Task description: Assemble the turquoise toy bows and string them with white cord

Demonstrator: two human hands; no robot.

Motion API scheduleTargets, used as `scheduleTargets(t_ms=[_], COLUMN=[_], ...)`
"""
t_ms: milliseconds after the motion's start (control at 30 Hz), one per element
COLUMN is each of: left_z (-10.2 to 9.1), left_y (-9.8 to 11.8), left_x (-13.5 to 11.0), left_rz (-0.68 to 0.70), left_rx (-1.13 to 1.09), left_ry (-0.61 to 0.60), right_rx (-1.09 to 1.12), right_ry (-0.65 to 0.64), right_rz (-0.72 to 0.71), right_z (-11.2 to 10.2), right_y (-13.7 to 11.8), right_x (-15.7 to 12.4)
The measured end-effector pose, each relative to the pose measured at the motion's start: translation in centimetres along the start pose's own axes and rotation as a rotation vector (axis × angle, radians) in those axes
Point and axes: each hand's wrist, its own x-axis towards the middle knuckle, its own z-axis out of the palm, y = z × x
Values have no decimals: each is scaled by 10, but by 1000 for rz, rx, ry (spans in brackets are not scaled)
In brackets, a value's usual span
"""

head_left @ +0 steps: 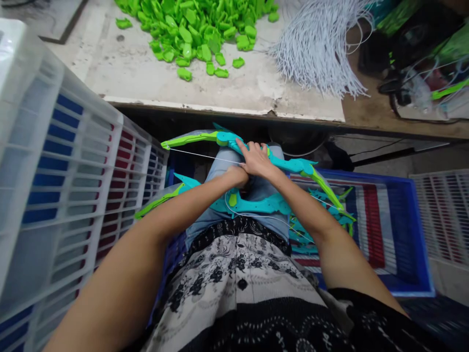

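A teal toy bow (282,161) with lime-green limbs and a white string lies across my knees. My right hand (256,159) presses over its middle, fingers curled onto the teal body. Tucked against the right wrist, my left hand (238,176) is closed, its fingers mostly hidden. The white string (205,155) runs from the left limb tip to where the two hands meet; what the left fingers grip does not show. Closer to my body, a second toy bow (260,205) rests on my lap with a loose string, partly covered by my forearms.
Lime-green plastic pieces (198,34) are heaped on the worktable (135,73), beside a bundle of white strings (315,49). A white slatted crate (88,161) stands close at left. At right, a blue crate (414,234) holds more teal and green bows.
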Motion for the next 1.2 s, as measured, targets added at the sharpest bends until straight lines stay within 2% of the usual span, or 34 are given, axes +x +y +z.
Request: scheduleTargets(t_ms=[100,167,200,267,333,367,433,500,567,633,733,800,867,967,1100,1200], left_z=[-10,-24,-33,-50,-61,-64,-61,-50,-38,-30,-28,-31,-34,-37,-41,-47], left_y=[7,8,7,2,-5,-9,-17,-23,-25,-24,-19,-15,-14,-14,-13,-10], left_x=[-17,-45,-65,-112,-164,-188,-227,-250,-257,-253,-245,-243,-242,-244,-250,-263], left_rz=[-56,-40,-24,-2,-50,-81,-133,-179,-215,-213,-165,-135,-113,-93,-89,-89], left_rx=[65,40,-48,-436,-969,-1167,-1406,-1501,-1555,-1607,-1660,-1657,-1630,-1578,-1533,-1478], left_ry=[-59,-26,4,87,168,209,302,346,334,316,317,315,308,303,366,524], right_rx=[42,72,73,39,-7,-23,-37,-21,23,55,41,33,25,3,25,116], right_ry=[-19,-21,-19,-9,-14,-19,12,90,117,77,128,196,200,128,-22,-126], right_rz=[-1,-2,-7,-38,-91,-118,-154,-211,-334,-446,-485,-517,-583,-654,-531,-501], right_z=[-3,-3,-2,1,2,1,-3,-9,-10,-4,11,23,34,45,42,29], right_y=[3,5,5,5,3,0,-11,-31,-61,-95,-137,-153,-163,-174,-183,-173], right_x=[-1,-3,-5,-11,-19,-23,-29,-31,-31,-30,-24,-17,-10,-1,-4,-15])
